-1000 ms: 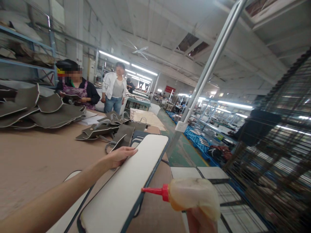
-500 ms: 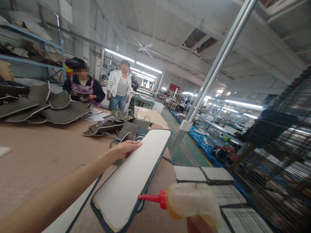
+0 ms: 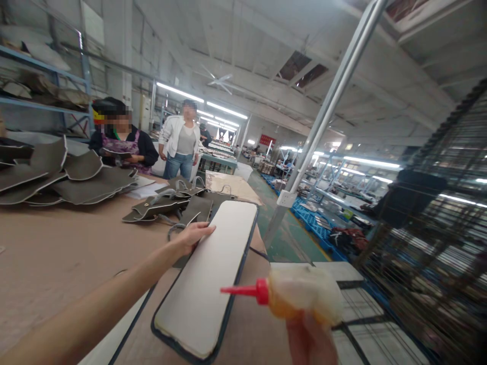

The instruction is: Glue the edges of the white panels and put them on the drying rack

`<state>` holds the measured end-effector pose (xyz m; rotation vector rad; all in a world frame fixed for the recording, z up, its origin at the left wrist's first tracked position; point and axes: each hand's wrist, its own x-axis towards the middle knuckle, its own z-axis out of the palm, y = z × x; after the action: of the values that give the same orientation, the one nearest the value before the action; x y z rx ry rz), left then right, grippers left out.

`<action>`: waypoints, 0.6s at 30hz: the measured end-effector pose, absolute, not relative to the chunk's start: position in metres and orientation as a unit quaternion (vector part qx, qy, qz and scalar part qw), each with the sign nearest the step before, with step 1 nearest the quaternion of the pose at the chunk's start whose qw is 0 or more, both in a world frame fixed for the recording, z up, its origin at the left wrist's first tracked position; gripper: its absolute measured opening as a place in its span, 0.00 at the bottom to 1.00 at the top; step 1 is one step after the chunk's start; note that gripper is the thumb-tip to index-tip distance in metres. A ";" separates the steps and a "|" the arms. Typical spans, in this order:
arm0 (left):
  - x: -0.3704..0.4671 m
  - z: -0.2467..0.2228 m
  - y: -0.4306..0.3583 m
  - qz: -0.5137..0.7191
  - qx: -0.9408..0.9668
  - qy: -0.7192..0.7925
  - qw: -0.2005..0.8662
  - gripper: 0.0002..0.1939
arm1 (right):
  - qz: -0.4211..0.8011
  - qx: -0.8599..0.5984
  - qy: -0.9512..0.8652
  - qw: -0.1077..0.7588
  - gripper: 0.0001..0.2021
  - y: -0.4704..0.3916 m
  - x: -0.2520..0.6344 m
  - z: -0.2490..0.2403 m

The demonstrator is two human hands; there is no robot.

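Observation:
A long white panel (image 3: 213, 268) with rounded corners and a dark edge is tilted above the table. My left hand (image 3: 196, 236) grips its left long edge, thumb on the white face, fingers hidden underneath. In my right hand (image 3: 310, 337) is a translucent glue bottle (image 3: 304, 294) with amber liquid and a red nozzle, lying nearly sideways. The nozzle tip points left, in front of the panel's right edge; whether it touches, I cannot tell. Another white panel with a dark edge (image 3: 117, 324) lies under my left forearm.
Dark grey bag pieces (image 3: 87, 177) are heaped on the brown table (image 3: 68, 248) at left, with more bag pieces (image 3: 171, 203) behind the panel. White dark-edged panels (image 3: 384, 339) lie at right beside a wire rack (image 3: 437, 243). A metal post (image 3: 315, 132) rises beyond. Two people stand across the table.
The glue bottle has risen a little and its nozzle has left the spot at the panel's right edge. The panel stands slightly steeper. The whole view has shifted slightly.

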<state>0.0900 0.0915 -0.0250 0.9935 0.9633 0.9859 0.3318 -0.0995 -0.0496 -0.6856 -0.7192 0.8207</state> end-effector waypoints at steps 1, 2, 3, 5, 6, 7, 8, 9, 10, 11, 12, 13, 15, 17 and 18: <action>0.094 -0.025 0.087 0.435 0.446 0.423 0.658 0.33 | 0.376 -0.309 -0.311 0.816 0.23 -0.091 0.330 -0.038; 0.099 -0.024 0.082 0.432 0.453 0.420 0.657 0.34 | 0.372 -0.303 -0.301 0.824 0.25 -0.082 0.330 -0.027; 0.103 -0.023 0.076 0.428 0.460 0.417 0.657 0.34 | 0.360 -0.298 -0.299 0.832 0.25 -0.073 0.330 -0.018; 0.110 -0.020 0.068 0.419 0.472 0.411 0.658 0.35 | 0.331 -0.300 -0.308 0.840 0.26 -0.060 0.332 -0.007; 0.112 -0.018 0.065 0.413 0.478 0.407 0.660 0.35 | 0.316 -0.302 -0.309 0.844 0.26 -0.055 0.335 -0.005; 0.113 -0.017 0.063 0.407 0.482 0.402 0.663 0.35 | 0.306 -0.305 -0.309 0.847 0.25 -0.053 0.337 -0.005; 0.113 -0.015 0.062 0.400 0.487 0.394 0.669 0.35 | 0.300 -0.306 -0.308 0.850 0.26 -0.052 0.340 -0.007; 0.112 -0.014 0.061 0.389 0.492 0.383 0.678 0.35 | 0.298 -0.306 -0.307 0.850 0.26 -0.052 0.342 -0.010; 0.111 -0.013 0.061 0.377 0.495 0.371 0.689 0.34 | 0.299 -0.308 -0.305 0.850 0.26 -0.052 0.345 -0.012; 0.109 -0.012 0.061 0.365 0.497 0.358 0.701 0.32 | 0.298 -0.311 -0.304 0.850 0.26 -0.053 0.347 -0.014; 0.106 -0.010 0.061 0.354 0.497 0.345 0.713 0.31 | 0.297 -0.315 -0.304 0.849 0.27 -0.054 0.349 -0.016; 0.104 -0.009 0.061 0.343 0.498 0.332 0.724 0.29 | 0.296 -0.318 -0.304 0.848 0.27 -0.055 0.350 -0.017; 0.100 -0.007 0.059 0.326 0.505 0.307 0.738 0.29 | 0.293 -0.319 -0.310 0.846 0.26 -0.057 0.351 -0.017; 0.098 -0.005 0.057 0.317 0.511 0.291 0.744 0.33 | 0.295 -0.316 -0.315 0.845 0.25 -0.058 0.350 -0.021; 0.097 -0.005 0.057 0.316 0.509 0.292 0.746 0.35 | 0.299 -0.316 -0.316 0.843 0.25 -0.060 0.349 -0.026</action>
<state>0.0967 0.0575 -0.0045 1.1145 0.6388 0.6916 0.3488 -0.0603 -0.0261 -0.6679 -0.6667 0.6315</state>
